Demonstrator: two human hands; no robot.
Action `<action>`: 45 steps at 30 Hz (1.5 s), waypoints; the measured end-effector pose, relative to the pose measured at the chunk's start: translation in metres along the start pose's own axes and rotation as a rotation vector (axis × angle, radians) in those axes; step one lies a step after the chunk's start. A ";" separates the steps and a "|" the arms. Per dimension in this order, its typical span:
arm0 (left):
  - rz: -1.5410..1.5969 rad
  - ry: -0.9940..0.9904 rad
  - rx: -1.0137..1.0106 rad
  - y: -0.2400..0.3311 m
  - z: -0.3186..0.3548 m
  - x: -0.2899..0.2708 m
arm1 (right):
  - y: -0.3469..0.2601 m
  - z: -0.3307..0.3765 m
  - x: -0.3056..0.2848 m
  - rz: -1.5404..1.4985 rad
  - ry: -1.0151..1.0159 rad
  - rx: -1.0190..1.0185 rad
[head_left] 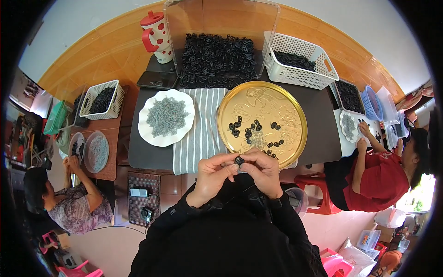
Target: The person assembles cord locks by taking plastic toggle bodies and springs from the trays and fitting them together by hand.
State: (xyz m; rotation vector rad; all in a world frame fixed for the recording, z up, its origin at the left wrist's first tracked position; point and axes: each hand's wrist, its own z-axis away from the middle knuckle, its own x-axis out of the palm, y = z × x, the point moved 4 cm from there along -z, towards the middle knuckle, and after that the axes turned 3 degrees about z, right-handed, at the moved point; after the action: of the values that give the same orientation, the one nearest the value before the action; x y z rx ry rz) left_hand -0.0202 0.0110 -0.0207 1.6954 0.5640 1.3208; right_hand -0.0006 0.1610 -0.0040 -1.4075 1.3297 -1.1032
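Observation:
Just in front of my body, at the near rim of the gold tray, both hands meet around a small black plastic piece [239, 160], which looks like a cord lock. My left hand [213, 173] pinches it between thumb and fingertips from one side. From the other side, the fingers of my right hand [262, 171] close on it; the fingertips hide part of it. Several similar black pieces [249, 135] lie scattered on the round gold tray [290, 99]. Left of a striped cloth [203, 120], a white scalloped plate [144, 121] bears a heap of small grey springs [167, 115].
A clear bin [221, 16] of black parts stands at the back, beside a spotted tumbler [158, 39] and a phone [157, 79]. At back right is a white perforated basket [300, 76]. Co-workers sit at tables on the left [80, 207] and right [383, 177].

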 end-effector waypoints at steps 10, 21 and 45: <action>0.069 -0.028 -0.064 0.000 -0.001 0.001 | -0.004 0.006 0.001 0.080 0.032 -0.119; 0.063 -0.043 -0.014 -0.003 -0.001 -0.001 | -0.010 0.009 0.006 0.153 0.058 -0.168; 0.011 -0.088 -0.162 -0.004 0.003 -0.003 | 0.000 0.007 -0.009 -0.099 0.015 0.243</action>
State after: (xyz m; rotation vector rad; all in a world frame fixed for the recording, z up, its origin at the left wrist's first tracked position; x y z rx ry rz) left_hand -0.0177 0.0093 -0.0264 1.6161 0.3867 1.2578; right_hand 0.0054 0.1705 -0.0061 -1.2965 1.1040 -1.2966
